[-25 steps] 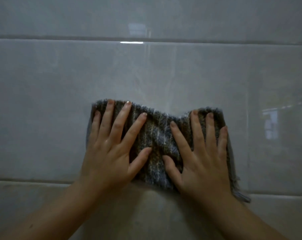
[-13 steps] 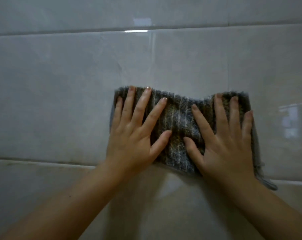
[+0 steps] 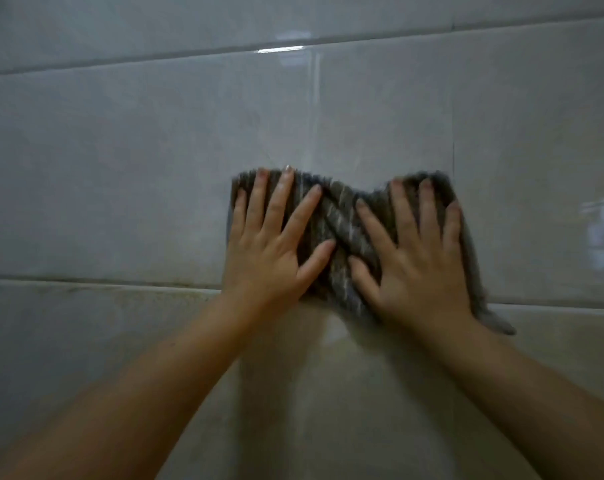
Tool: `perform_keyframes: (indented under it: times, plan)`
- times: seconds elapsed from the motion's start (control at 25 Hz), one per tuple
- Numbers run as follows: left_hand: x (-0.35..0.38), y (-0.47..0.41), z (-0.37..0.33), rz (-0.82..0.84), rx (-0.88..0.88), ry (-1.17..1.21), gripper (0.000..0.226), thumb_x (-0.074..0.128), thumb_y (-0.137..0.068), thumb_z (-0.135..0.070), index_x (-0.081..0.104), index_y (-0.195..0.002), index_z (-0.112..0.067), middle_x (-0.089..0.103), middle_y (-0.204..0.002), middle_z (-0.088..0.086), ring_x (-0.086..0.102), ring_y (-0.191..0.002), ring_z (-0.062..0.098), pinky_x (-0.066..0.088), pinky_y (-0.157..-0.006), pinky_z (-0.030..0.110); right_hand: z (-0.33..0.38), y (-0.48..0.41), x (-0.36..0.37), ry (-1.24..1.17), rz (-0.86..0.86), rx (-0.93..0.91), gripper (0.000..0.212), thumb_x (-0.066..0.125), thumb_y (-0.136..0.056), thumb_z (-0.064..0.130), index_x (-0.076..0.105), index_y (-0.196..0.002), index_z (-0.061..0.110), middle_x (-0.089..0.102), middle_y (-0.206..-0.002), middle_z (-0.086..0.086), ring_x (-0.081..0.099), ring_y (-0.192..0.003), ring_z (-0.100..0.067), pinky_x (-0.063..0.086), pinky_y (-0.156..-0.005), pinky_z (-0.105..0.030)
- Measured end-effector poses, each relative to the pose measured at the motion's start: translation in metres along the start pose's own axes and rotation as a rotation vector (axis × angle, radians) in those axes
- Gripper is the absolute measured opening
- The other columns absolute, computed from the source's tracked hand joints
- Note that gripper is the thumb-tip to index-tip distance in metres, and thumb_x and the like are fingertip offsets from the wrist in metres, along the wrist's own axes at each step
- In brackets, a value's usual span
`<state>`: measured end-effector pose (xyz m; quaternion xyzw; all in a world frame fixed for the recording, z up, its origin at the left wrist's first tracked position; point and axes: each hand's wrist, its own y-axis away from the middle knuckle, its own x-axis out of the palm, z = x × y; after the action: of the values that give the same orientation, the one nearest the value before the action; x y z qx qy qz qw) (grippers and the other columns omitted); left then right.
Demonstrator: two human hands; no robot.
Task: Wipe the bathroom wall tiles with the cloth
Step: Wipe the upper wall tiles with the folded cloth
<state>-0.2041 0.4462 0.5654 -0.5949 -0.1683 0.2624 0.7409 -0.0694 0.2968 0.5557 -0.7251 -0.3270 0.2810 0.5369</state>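
Observation:
A grey striped cloth (image 3: 342,233) lies flat against the glossy pale wall tiles (image 3: 120,174), bunched in the middle. My left hand (image 3: 269,251) presses its left half with fingers spread and straight. My right hand (image 3: 418,261) presses the right half the same way. A corner of the cloth hangs free below my right wrist. The cloth straddles the lower horizontal grout line.
A dark grout line (image 3: 96,282) with grime runs across below the hands. Another grout line (image 3: 120,62) runs above. A vertical joint (image 3: 453,98) stands just above the cloth's right end. Window reflections glint on the tile at the far right (image 3: 602,233).
Both hands have slid the cloth to the right along the tile, toward the vertical joint. The cloth has bunched more in the middle.

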Motion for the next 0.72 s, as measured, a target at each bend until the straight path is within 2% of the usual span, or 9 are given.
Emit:
perform_keyframes:
  times: [0.12,0.2,0.48,0.6,0.72]
  plan:
    - [-0.001,-0.009,0.0,0.01,-0.086,-0.009,0.067,0.032,-0.095,-0.062,0.029,-0.154,-0.03,0.023,-0.163,0.007,0.012,-0.152,0.033,0.007,-0.122,0.052,-0.004,-0.014,-0.002,0.013,-0.007,0.136,0.067,0.035,-0.09,0.054,0.026,-0.152,0.029,0.014,-0.16,-0.018,0.007,-0.146,-0.044,0.004,-0.115,-0.063]
    - [0.0,0.019,0.0,0.039,-0.061,-0.019,0.067,0.033,-0.096,-0.062,0.029,-0.154,-0.03,0.022,-0.163,0.008,0.012,-0.152,0.033,0.01,-0.122,0.053,0.01,0.01,-0.002,-0.003,-0.008,0.163,0.067,0.036,-0.091,0.053,0.026,-0.153,0.028,0.012,-0.16,-0.019,0.005,-0.146,-0.045,0.003,-0.115,-0.064]
    - [-0.007,0.131,0.014,0.155,-0.068,-0.018,0.07,0.035,-0.095,-0.066,0.025,-0.155,-0.031,0.015,-0.165,0.008,0.007,-0.153,0.034,0.015,-0.12,0.058,0.067,0.094,0.001,-0.019,0.104,-0.051,0.07,0.036,-0.086,0.049,0.038,-0.147,0.014,0.017,-0.157,-0.024,0.01,-0.144,-0.049,0.007,-0.112,-0.069]
    - [-0.008,0.122,0.031,0.148,-0.001,0.011,0.071,0.039,-0.093,-0.067,0.03,-0.154,-0.032,0.017,-0.165,0.007,0.006,-0.153,0.032,0.013,-0.12,0.057,0.068,0.085,0.0,-0.003,0.085,-0.067,0.073,0.036,-0.085,0.052,0.039,-0.147,0.012,0.017,-0.157,-0.025,0.008,-0.144,-0.049,0.008,-0.112,-0.07]
    - [-0.012,0.094,0.058,0.114,0.0,0.009,0.07,0.039,-0.093,-0.066,0.03,-0.154,-0.031,0.016,-0.165,0.007,0.005,-0.153,0.03,0.008,-0.122,0.054,0.091,0.056,0.005,-0.001,0.022,0.068,0.073,0.036,-0.087,0.05,0.032,-0.15,0.014,0.015,-0.157,-0.026,0.005,-0.145,-0.049,0.002,-0.113,-0.067]
